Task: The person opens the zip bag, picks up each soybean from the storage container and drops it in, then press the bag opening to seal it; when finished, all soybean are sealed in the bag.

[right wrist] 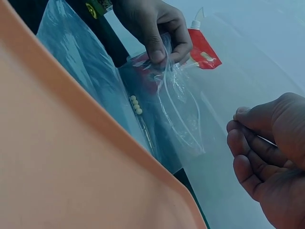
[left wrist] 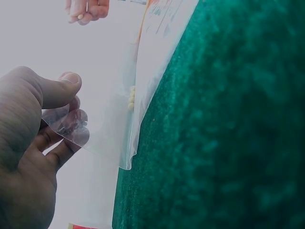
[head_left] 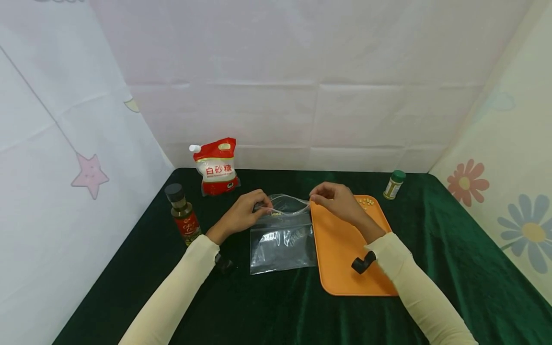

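My left hand (head_left: pixel 247 211) pinches the upper left edge of a clear zip bag (head_left: pixel 282 247), whose mouth gapes open. Several small round pale-yellow beans (right wrist: pixel 136 105) lie inside the bag. My right hand (head_left: pixel 336 201) hovers to the right of the bag mouth, over the left rim of an orange tray (head_left: pixel 340 258). Its thumb and fingertips are together, and in the left wrist view a pale bean (left wrist: pixel 80 16) shows at them. More yellow beans (head_left: pixel 366 201) lie at the tray's far end, partly behind the right hand.
A red and white sugar pouch (head_left: pixel 218 167) stands at the back left. A dark-capped bottle (head_left: pixel 186 220) is left of the left forearm. A green-capped jar (head_left: pixel 394 185) stands beyond the tray's far right corner. Dark green cloth (head_left: pixel 276 311) covers the table.
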A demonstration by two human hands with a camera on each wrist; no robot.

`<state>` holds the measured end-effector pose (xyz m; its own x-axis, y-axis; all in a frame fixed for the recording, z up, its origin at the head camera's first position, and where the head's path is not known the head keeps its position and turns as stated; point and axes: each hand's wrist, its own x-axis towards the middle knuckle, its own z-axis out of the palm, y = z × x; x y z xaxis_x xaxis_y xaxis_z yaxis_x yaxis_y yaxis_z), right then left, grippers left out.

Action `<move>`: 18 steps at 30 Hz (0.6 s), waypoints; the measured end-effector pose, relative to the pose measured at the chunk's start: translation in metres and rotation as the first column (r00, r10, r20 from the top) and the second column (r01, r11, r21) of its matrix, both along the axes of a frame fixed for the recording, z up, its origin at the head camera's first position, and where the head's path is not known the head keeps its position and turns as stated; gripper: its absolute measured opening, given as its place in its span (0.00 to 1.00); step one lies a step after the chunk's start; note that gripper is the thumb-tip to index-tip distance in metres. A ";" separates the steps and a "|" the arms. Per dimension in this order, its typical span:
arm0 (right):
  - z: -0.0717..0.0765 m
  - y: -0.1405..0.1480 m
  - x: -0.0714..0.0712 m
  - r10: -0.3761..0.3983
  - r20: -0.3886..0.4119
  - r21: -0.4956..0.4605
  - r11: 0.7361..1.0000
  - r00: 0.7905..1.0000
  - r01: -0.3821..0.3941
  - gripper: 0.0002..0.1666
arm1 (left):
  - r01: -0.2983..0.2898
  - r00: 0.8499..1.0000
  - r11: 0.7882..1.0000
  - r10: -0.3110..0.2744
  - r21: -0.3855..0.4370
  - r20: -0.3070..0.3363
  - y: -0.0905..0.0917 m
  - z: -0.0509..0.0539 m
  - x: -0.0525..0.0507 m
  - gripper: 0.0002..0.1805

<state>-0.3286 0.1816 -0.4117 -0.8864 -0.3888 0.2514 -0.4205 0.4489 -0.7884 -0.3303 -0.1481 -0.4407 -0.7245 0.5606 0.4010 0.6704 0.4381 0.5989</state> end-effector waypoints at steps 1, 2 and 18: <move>0.000 -0.001 0.000 -0.003 -0.001 0.002 1.000 1.000 0.003 0.10 | 0.000 1.000 1.000 0.000 0.000 -0.002 0.000 0.000 0.000 0.05; -0.001 -0.002 0.001 -0.003 -0.005 0.006 1.000 1.000 0.003 0.09 | 0.000 1.000 1.000 0.000 -0.001 -0.004 0.000 0.000 0.000 0.05; -0.011 -0.014 0.002 -0.020 -0.110 0.072 0.997 0.994 0.028 0.08 | 0.010 1.000 1.000 -0.010 0.005 0.000 0.000 -0.001 -0.001 0.06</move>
<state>-0.3263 0.1677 -0.4222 -0.8643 -0.3887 0.3192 -0.4910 0.5147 -0.7028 -0.3310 -0.1477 -0.4415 -0.7190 0.5659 0.4034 0.6745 0.4285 0.6012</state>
